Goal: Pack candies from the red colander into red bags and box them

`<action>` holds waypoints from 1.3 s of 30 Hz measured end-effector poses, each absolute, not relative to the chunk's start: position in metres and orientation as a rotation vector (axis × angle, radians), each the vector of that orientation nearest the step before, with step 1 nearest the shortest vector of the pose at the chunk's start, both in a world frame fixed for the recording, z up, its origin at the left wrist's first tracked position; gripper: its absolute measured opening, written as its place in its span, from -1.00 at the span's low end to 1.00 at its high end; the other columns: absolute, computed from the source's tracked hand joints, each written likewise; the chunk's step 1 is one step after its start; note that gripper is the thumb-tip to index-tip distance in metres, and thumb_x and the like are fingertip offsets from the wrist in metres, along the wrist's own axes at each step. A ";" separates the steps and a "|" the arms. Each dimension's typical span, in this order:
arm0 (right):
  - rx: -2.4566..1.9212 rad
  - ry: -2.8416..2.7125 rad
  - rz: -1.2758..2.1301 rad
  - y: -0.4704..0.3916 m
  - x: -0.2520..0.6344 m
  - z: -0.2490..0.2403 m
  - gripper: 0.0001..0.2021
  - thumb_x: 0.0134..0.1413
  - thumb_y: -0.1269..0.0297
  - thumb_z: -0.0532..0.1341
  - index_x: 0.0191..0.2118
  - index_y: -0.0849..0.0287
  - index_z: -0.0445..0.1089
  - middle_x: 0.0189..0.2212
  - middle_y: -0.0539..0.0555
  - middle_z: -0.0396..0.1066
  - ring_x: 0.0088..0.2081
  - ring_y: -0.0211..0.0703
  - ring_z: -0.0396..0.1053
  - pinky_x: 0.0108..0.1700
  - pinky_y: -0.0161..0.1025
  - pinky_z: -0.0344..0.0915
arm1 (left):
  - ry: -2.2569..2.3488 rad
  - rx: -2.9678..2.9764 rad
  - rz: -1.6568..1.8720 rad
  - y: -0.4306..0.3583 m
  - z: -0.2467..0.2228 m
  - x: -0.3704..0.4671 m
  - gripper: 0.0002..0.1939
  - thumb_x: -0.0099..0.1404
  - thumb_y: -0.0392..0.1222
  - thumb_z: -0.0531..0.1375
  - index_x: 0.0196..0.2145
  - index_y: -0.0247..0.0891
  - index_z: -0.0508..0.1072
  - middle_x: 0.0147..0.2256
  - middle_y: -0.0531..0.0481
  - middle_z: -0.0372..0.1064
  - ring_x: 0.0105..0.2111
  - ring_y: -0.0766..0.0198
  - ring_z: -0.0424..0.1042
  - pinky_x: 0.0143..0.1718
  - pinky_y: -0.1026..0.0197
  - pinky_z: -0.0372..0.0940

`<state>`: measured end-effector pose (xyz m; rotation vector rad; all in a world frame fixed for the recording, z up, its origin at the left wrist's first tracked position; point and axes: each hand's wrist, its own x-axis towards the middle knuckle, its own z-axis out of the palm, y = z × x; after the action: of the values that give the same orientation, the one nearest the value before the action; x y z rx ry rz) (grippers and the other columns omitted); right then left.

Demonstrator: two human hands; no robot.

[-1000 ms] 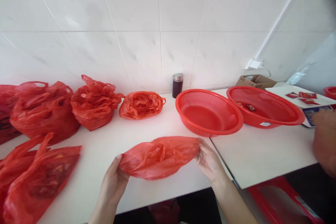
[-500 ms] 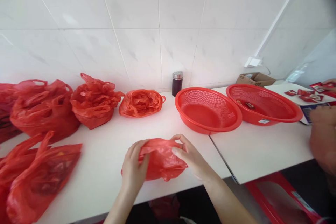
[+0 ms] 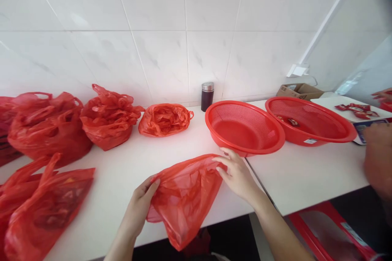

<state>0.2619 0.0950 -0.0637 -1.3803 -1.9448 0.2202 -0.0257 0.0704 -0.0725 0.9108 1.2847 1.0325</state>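
A thin red plastic bag is stretched between my two hands, its lower corner hanging past the table's front edge. My left hand pinches the bag's left upper edge between thumb and fingers. At the upper right corner, my right hand is closed on the bag, with some fingers lifted. Just beyond my right hand stands a red plastic colander. A crumpled red bag lies behind the held one, near the wall.
Several stuffed red bags line the left side. A dark flask stands by the wall. Right are a second red colander holding small packets, a cardboard box, red packets, a scale and a co-worker's arm.
The bag, bunched between my hands before, is now spread wide and hangs lower. My left hand has moved left, my right hand rightward and up.
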 end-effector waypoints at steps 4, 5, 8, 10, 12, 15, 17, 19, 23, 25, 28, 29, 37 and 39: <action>-1.056 -1.926 0.300 0.074 0.225 -0.050 -0.75 0.20 0.42 0.12 -0.07 0.06 0.44 -0.06 0.10 0.44 -0.01 -0.11 0.37 0.07 -0.11 0.28 | 1.349 0.997 1.091 0.072 -0.075 -0.005 -0.44 0.20 0.11 0.23 0.07 -0.26 0.43 -0.10 -0.15 0.52 -0.17 0.05 0.50 -0.23 0.16 0.39; -1.026 -1.989 0.351 0.072 0.217 -0.051 -0.75 0.20 0.42 0.12 -0.06 0.06 0.43 -0.12 0.07 0.48 -0.07 -0.13 0.40 0.05 -0.13 0.29 | 1.354 1.025 1.098 0.072 -0.075 -0.001 -0.44 0.21 0.11 0.23 0.08 -0.26 0.42 -0.08 -0.16 0.51 -0.15 0.04 0.50 -0.21 0.16 0.39; -1.258 -2.229 0.478 0.078 0.207 -0.064 -0.64 0.12 0.36 0.21 0.06 0.06 0.39 -0.04 0.12 0.46 -0.02 -0.01 0.39 0.10 0.00 0.22 | 1.326 1.064 1.095 0.075 -0.078 -0.001 -0.44 0.18 0.06 0.27 0.08 -0.23 0.41 -0.02 -0.14 0.48 -0.08 0.03 0.47 -0.14 0.13 0.39; -1.510 -2.337 0.572 0.088 0.214 -0.076 -0.39 -0.01 0.37 0.28 0.22 0.05 0.27 0.17 0.20 0.29 0.15 0.17 0.26 0.16 0.10 0.14 | 1.260 1.016 1.051 0.078 -0.084 -0.014 -0.42 0.12 0.00 0.33 0.07 -0.24 0.41 -0.04 -0.14 0.50 -0.09 0.03 0.48 -0.12 0.12 0.39; -1.648 -2.386 0.707 0.095 0.228 -0.082 -0.25 -0.09 0.43 0.27 0.29 0.04 0.16 0.25 0.22 0.19 0.21 0.21 0.19 0.17 0.08 0.15 | 1.234 0.919 1.050 0.080 -0.090 -0.034 -0.37 0.04 -0.03 0.39 0.06 -0.25 0.42 -0.09 -0.13 0.53 -0.18 0.08 0.51 -0.15 0.14 0.41; -1.666 -2.373 0.874 0.099 0.245 -0.080 -0.30 -0.12 0.42 0.24 0.24 0.05 0.24 0.12 0.17 0.37 0.12 0.12 0.33 0.09 -0.06 0.27 | 1.290 0.768 1.198 0.082 -0.097 -0.062 -0.36 -0.06 -0.07 0.44 0.00 -0.24 0.45 -0.06 -0.12 0.51 -0.22 0.15 0.52 -0.21 0.20 0.41; -1.628 -2.358 0.935 0.099 0.251 -0.074 -0.34 -0.14 0.38 0.26 0.20 0.03 0.30 0.08 0.11 0.42 0.08 0.09 0.37 0.06 -0.10 0.30 | 1.298 0.697 1.261 0.082 -0.098 -0.070 -0.40 -0.07 -0.07 0.45 -0.05 -0.25 0.46 -0.03 -0.13 0.48 -0.21 0.17 0.51 -0.23 0.23 0.41; -1.609 -2.335 0.954 0.096 0.252 -0.068 -0.31 -0.14 0.33 0.29 0.21 0.00 0.28 0.12 0.09 0.39 0.13 0.09 0.33 0.10 -0.08 0.28 | 1.293 0.657 1.267 0.080 -0.097 -0.067 -0.41 -0.05 -0.04 0.44 -0.07 -0.25 0.44 -0.08 -0.13 0.50 -0.25 0.17 0.51 -0.29 0.25 0.41; -1.507 -2.266 0.919 0.088 0.245 -0.051 -0.36 0.00 0.18 0.29 0.25 -0.03 0.24 0.21 0.06 0.27 0.22 0.07 0.22 0.22 0.00 0.15 | 1.304 0.694 1.316 0.077 -0.093 -0.048 -0.40 0.03 0.02 0.38 0.01 -0.21 0.39 -0.06 -0.15 0.46 -0.11 0.07 0.49 -0.23 0.20 0.41; -1.377 -2.221 0.879 0.083 0.238 -0.043 -0.48 0.08 0.16 0.26 0.19 -0.04 0.31 0.17 0.02 0.33 0.17 -0.02 0.28 0.21 -0.08 0.19 | 1.375 0.773 1.317 0.076 -0.091 -0.039 -0.36 0.08 0.03 0.35 0.10 -0.12 0.33 0.07 -0.17 0.36 0.01 0.03 0.42 -0.11 0.14 0.39; -1.244 -2.161 0.790 0.083 0.223 -0.036 -0.60 0.17 0.22 0.21 0.13 0.02 0.37 0.07 0.03 0.43 0.06 -0.14 0.39 0.14 -0.19 0.27 | 1.493 0.917 1.287 0.074 -0.090 -0.027 -0.26 0.11 0.01 0.33 0.21 0.02 0.21 0.23 -0.14 0.15 0.10 0.03 0.34 -0.01 0.11 0.34; -1.213 -2.160 0.756 0.084 0.218 -0.036 -0.61 0.18 0.24 0.20 0.14 0.04 0.37 0.05 0.04 0.44 0.05 -0.15 0.39 0.13 -0.20 0.28 | 1.512 0.970 1.288 0.074 -0.090 -0.023 -0.24 0.11 0.01 0.33 0.23 0.04 0.17 0.26 -0.12 0.09 0.10 0.04 0.34 -0.01 0.12 0.34; -1.413 -2.463 0.689 0.124 0.185 -0.067 -0.40 0.10 0.11 0.28 0.25 0.05 0.23 0.31 0.20 0.07 0.29 0.28 0.05 0.23 0.19 0.09 | 1.557 1.169 1.339 0.067 -0.110 -0.006 -0.26 0.14 0.00 0.29 0.22 -0.03 0.10 0.28 -0.17 0.02 0.08 0.03 0.32 -0.05 0.08 0.38; -1.527 -2.478 0.702 0.126 0.183 -0.070 -0.36 0.08 0.11 0.29 0.26 0.12 0.22 0.34 0.28 -0.02 0.31 0.37 -0.02 0.22 0.25 0.07 | 1.545 1.163 1.301 0.067 -0.116 -0.008 -0.29 0.16 0.02 0.28 0.20 -0.03 0.10 0.26 -0.18 0.04 0.03 0.06 0.36 -0.05 0.04 0.37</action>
<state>0.1833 0.1257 -0.0696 -1.5266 -2.4783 0.7025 -0.0085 0.0666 -0.1161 1.1631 1.5449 1.3009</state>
